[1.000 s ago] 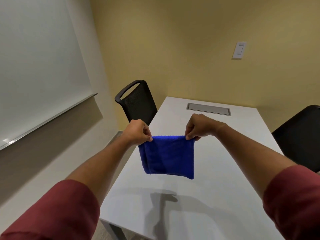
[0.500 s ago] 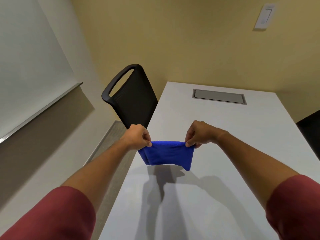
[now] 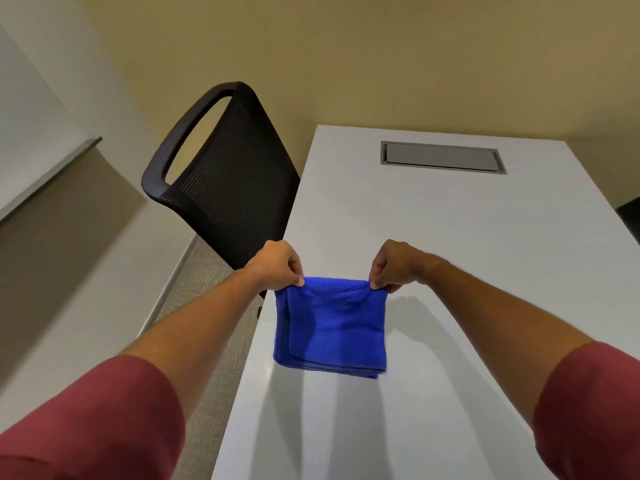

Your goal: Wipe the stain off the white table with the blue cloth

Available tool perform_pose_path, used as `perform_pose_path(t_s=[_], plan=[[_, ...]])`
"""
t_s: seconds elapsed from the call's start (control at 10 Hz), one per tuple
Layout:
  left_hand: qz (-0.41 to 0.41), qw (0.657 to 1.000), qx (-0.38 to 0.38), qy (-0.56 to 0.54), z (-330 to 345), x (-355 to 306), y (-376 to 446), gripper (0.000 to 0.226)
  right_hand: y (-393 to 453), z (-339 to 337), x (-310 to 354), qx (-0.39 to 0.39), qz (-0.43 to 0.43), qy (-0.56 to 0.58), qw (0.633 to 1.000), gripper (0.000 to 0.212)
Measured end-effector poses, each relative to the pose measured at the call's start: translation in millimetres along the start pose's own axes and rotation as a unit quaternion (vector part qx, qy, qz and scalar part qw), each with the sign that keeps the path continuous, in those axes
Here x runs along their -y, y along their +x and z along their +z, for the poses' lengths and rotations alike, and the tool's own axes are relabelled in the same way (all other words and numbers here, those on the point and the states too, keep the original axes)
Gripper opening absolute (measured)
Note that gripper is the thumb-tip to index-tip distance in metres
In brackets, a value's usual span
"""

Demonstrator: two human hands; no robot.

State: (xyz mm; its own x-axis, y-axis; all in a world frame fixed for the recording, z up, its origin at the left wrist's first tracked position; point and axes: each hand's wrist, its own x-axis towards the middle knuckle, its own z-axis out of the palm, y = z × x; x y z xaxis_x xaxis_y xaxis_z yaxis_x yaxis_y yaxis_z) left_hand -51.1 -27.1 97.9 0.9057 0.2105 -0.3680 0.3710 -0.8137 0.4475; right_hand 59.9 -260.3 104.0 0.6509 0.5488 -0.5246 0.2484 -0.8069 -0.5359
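A yellow wall is closing off the far end of the room, and the white tabletop point(image 3: 433, 237) is stretching from it toward you, with a grey rectangular hatch point(image 3: 441, 157) set into it near the far edge. A black mesh chair point(image 3: 225, 178) is standing just beside the tabletop's left edge, its back tilting away. You are holding the blue cloth point(image 3: 332, 327) folded into layers, close to the left edge of the tabletop. Your left hand point(image 3: 277, 265) is pinching the cloth's upper left corner between thumb and fingertips, and your right hand point(image 3: 394, 265) is pinching the upper right corner the same way, so both grips are pressed together on the fabric. The top edge is running nearly straight between your hands, and the rest is draping down toward you; whether its lower edge is touching the tabletop cannot be told. Your dark red sleeves point(image 3: 86, 420) are filling the lower corners. No stain is showing on the visible surface
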Motion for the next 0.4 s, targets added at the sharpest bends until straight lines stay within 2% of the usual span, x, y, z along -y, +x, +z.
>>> perform_pose_path(t_s=[0.1, 0.3, 0.4], plan=[[-0.003, 1.000, -0.025, -0.019, 22, 12, 40, 0.015, 35, 14, -16, -0.055, 0.001, -0.053, 0.997, 0.003], [0.007, 0.998, -0.059, -0.003, 40, 20, 74, 0.003, 67, 29, -27, -0.127, 0.004, -0.067, 0.990, 0.016], [0.004, 0.996, -0.084, 0.020, 47, 20, 77, 0.009, 73, 34, -29, -0.163, 0.001, -0.054, 0.985, 0.019]])
